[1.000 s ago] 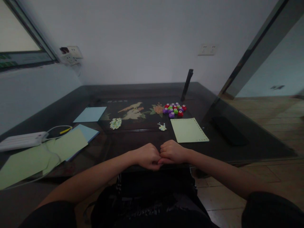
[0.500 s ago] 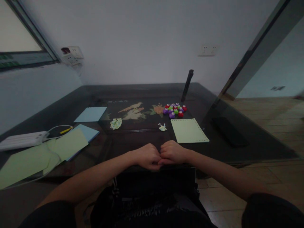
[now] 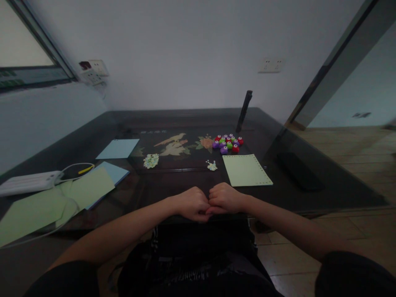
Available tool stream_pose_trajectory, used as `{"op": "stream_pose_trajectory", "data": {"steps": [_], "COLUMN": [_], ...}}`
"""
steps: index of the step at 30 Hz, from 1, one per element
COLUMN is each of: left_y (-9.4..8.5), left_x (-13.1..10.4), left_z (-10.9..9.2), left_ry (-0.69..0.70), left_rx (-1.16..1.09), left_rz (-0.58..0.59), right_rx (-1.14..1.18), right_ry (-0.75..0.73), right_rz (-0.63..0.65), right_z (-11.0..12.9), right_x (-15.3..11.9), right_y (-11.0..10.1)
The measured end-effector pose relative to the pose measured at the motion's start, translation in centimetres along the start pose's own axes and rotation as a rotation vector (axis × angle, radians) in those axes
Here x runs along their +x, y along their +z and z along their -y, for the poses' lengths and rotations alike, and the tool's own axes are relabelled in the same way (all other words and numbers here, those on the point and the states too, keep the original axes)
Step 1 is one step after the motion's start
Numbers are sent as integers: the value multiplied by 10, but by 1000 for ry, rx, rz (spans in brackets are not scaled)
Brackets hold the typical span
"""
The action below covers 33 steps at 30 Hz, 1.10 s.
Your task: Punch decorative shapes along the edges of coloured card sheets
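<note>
My left hand (image 3: pixel 192 203) is curled into a loose fist at the table's front edge. Against it rests my right hand (image 3: pixel 227 198), also closed, with the fingers of both meeting in the middle. Nothing sticks out of either hand. Just beyond my right hand lies a pale green sheet of paper (image 3: pixel 246 170) with holes along its edges. A small cluster of pale bits (image 3: pixel 212 166) is in front of the hands, and a larger pale cluster (image 3: pixel 151 161) lies farther left. Red, purple and green bead-like pieces with white tops (image 3: pixel 228 143) are grouped behind the paper.
The dark glossy table (image 3: pixel 179 181) has a bird-and-flower picture. At left are a blue sheet (image 3: pixel 119 149), overlapping green sheets (image 3: pixel 93 187), a white power strip (image 3: pixel 29 184) with its cable, and a yellow object (image 3: pixel 86 169). A black upright stick (image 3: pixel 244 111) and dark flat object (image 3: pixel 299 171) are right.
Both hands stay in the same place and pose. My dark clothing below the table edge has shifted slightly; the things on the table have not moved.
</note>
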State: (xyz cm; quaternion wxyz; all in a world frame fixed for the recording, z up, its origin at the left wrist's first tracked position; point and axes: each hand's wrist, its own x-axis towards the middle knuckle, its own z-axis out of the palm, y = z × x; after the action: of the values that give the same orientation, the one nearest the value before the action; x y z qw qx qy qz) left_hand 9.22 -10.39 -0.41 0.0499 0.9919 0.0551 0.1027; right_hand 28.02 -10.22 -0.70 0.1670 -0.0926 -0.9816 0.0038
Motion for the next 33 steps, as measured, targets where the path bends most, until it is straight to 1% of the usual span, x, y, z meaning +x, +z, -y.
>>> {"op": "stream_pose_trajectory", "data": {"steps": [5, 13, 24, 28, 31, 33], "left_y": [0, 1, 1, 3, -1, -8], "left_x": [-1, -1, -1, -1, 0, 2], "left_z": [0, 0, 1, 2, -1, -3], "left_ry": [0, -3, -9, -16, -39, -57], "left_rx": [4, 4, -10, -11, 6, 27], "left_rz": [21, -14, -19, -6, -24, -46], "right_rx": [-8, -5, 1, 48, 107, 141], "right_ry": [10, 14, 23, 28, 58, 147], "right_rz": [17, 27, 12, -4, -64, -179], "right_z": [0, 1, 0, -1, -2, -5], "right_x": [0, 0, 0, 1, 2, -1], "right_y": [0, -1, 0, -3, -13, -26]}}
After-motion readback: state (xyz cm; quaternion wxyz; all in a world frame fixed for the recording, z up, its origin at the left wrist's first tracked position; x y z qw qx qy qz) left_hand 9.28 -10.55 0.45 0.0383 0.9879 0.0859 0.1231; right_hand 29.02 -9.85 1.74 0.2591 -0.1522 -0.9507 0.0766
